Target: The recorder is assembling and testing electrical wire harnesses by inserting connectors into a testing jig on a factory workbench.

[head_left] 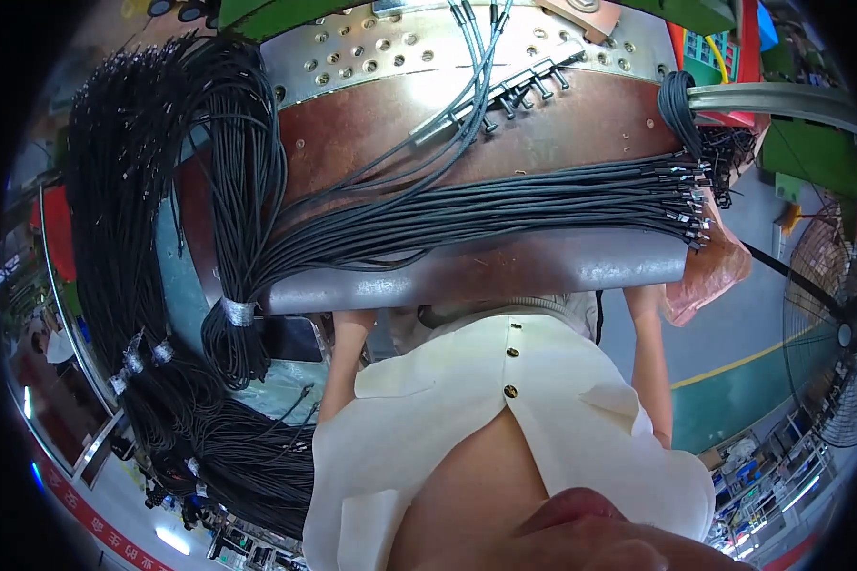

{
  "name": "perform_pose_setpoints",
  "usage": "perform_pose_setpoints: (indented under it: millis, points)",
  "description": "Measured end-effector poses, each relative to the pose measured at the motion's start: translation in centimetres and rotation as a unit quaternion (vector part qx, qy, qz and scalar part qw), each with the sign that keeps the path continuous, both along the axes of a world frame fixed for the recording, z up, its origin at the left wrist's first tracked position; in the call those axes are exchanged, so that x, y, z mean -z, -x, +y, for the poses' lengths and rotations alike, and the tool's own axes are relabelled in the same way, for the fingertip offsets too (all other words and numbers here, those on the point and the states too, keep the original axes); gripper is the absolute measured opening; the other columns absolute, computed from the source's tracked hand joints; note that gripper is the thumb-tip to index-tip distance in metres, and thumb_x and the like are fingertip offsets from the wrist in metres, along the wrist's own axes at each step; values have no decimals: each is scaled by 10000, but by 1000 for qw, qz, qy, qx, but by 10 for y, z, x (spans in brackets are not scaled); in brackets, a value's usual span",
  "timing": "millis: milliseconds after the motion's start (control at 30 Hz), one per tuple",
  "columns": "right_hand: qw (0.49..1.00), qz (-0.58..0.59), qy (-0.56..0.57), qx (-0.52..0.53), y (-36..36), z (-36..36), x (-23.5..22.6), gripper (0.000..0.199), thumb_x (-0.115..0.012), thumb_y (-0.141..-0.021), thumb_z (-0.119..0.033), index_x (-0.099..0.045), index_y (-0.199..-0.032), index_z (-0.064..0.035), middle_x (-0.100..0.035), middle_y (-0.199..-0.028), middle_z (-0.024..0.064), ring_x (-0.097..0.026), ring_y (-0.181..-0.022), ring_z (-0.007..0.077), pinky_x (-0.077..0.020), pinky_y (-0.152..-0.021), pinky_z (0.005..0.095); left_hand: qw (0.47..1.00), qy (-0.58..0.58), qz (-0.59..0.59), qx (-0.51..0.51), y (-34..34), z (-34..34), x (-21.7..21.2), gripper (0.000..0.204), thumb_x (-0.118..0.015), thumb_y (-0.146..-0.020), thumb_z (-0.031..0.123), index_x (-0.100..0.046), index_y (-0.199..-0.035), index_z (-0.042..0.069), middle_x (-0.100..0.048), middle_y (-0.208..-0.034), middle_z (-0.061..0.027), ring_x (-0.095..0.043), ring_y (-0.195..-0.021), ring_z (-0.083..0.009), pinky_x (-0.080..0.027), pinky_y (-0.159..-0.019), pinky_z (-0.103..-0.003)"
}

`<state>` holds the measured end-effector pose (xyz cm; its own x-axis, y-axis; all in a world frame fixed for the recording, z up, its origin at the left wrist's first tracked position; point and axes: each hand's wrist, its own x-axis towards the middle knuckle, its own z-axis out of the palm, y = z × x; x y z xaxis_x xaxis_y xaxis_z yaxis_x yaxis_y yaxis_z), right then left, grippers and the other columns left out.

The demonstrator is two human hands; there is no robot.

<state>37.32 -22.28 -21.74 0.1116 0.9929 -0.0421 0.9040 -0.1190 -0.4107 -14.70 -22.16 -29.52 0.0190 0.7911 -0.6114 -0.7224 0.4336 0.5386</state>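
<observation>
Both my hands are hidden below the bench's rounded front edge. Only my left forearm [345, 366] and my right forearm [649, 371] show, wrists passing beneath it; what the fingers touch cannot be seen. Across the brown bench top [352, 133] lies a fanned bundle of black cables [486, 205]. Their metal-tipped ends [690, 205] point right. At the left the bundle is bound with a silvery wrap [239, 312], and its looped end hangs over the edge. A pink sheet or bag [709, 271] hangs by the right corner, near my right forearm.
Large masses of black cables [114, 181] hang at the left. A perforated metal plate [381, 48] and a rail with several black pegs [514, 90] sit at the back. A metal bar [781, 100] carries a coiled cable [676, 109]. A fan [833, 324] stands at right.
</observation>
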Motion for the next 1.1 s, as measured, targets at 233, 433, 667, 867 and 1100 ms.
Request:
perform_pose_setpoints:
  millis: [233, 433, 667, 867, 1100]
  points:
    - [991, -100, 67, -56, 16, 21, -78, 256, -693, -739, -117, -657, -971, -15, -664, -897, 150, -630, -807, 344, -501, -697, 424, 493, -149, 701, 494, -73, 48, -160, 240, -515, -902, 199, -630, -1039, 39, -644, -1023, -143, -600, -957, -293, -466, -844, -404]
    - [915, 241, 91, -310, 37, 109, -205, 143, -641, -837, -60, -656, -970, -9, -686, -918, 110, -658, -732, 202, -524, -649, 294, 657, -287, 386, 580, -107, 98, -260, 323, -555, -909, 268, -620, -1101, 17, -643, -1090, -171, -609, -1020, -325, -479, -866, -417]
    - [855, -142, -248, -432, 122, 270, -142, 533, -597, -841, -489, -576, -1154, -58, -617, -1051, 132, -569, -1014, 331, -431, -910, 426, 405, -517, 674, 337, -209, 144, -256, 746, -683, -756, 461, -453, -1298, 3, -454, -1372, -166, -421, -1277, -323, -343, -1021, -455]
    - [893, -55, -252, -368, 89, 266, -130, 372, -700, -771, -453, -694, -890, -100, -654, -786, 70, -647, -709, 236, -516, -608, 350, 307, -354, 779, 417, -73, 142, -264, 747, -724, -708, 333, -453, -1371, 122, -521, -1235, -138, -506, -1132, -318, -410, -948, -423]
    - [839, -120, -420, -325, 92, 264, -167, 328, -767, -718, -342, -637, -901, -102, -573, -680, 24, -594, -669, 212, -485, -569, 301, 346, -451, 793, 216, -61, 169, -234, 297, -697, -760, 96, -649, -1050, 59, -640, -851, -54, -616, -736, -211, -495, -631, -311]
